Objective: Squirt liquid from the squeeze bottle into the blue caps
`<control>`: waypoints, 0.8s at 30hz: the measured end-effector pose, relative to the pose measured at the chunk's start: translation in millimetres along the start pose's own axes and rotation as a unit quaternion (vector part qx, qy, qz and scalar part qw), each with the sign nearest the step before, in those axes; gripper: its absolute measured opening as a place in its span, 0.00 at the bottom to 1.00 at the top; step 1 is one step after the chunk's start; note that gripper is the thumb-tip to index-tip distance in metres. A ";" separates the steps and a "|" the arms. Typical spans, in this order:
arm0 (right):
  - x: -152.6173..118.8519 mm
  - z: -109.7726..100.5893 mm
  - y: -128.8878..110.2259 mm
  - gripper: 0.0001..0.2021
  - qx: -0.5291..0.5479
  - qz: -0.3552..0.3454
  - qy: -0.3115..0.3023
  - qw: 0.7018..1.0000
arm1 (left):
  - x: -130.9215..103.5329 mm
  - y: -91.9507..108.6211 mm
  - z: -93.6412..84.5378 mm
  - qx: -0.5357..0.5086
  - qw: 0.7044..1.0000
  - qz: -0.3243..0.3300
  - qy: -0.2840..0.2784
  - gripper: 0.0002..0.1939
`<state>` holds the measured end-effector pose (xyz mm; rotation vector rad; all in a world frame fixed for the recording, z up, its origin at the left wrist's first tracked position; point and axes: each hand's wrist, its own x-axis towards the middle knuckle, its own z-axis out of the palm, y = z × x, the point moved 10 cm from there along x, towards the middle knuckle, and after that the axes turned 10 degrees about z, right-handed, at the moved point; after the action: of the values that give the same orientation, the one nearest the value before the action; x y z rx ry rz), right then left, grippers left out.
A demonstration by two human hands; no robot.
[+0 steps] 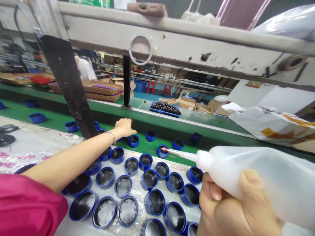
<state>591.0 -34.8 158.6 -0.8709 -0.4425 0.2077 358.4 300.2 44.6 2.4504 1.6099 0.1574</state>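
Nearest the camera, the right hand (236,209) is wrapped around a translucent squeeze bottle (265,177), thumb on top and fingers curled beneath, holding it nearly level with its slim nozzle (180,154) pointing left over the work. The bottle looks like soft, thin plastic: light, yielding under pressure, and likely to dribble if squeezed too hard, so a hold around the mid-body, as here, seems the sound place to take it.

Just beyond and below the nozzle lies a cluster of blue caps (147,183), open side up, set close together on a sheet of clear plastic film (36,147). Several of them touch. They appear small, rigid and light, easy to nudge out of place; the rim would be the natural place to pinch one.

Further out, the left hand (125,127), with a bracelet at the wrist and a pink sleeve (27,206) at the near edge, reaches across the caps to the green conveyor belt (172,124). Its fingers rest palm-down near a single cap (133,140) on the belt; whether they close on anything cannot be told. More loose caps stand scattered along the belt.

Beyond it sit a blue tray of dark parts (165,108) and cardboard boxes (103,88).
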 end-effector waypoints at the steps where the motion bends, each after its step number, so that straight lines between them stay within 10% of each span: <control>1: 1.7 -4.1 1.6 0.18 0.022 0.009 0.019 1.000 | 6.4 17.8 4.4 0.002 1.000 0.028 -0.007 0.31; 7: 6.2 -7.1 4.3 0.21 0.052 0.018 0.024 0.998 | 27.7 92.6 41.4 -0.015 0.993 0.100 -0.055 0.28; 12: 10.3 -5.6 11.7 0.15 0.046 0.032 -0.016 0.998 | 8.6 107.3 20.5 -0.066 0.988 0.133 -0.046 0.26; 19: 0.3 9.0 19.6 0.11 0.040 0.018 -0.082 0.996 | -100.2 97.9 -36.0 -0.190 0.955 0.221 -0.060 0.30; 24: -21.7 21.3 28.0 0.08 0.025 0.013 -0.160 0.987 | -169.9 67.6 -33.4 -0.340 0.917 0.199 -0.065 0.26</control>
<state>562.1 -10.1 142.5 -0.7966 -0.7230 0.3833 344.3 122.3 96.5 2.1204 0.7834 0.5082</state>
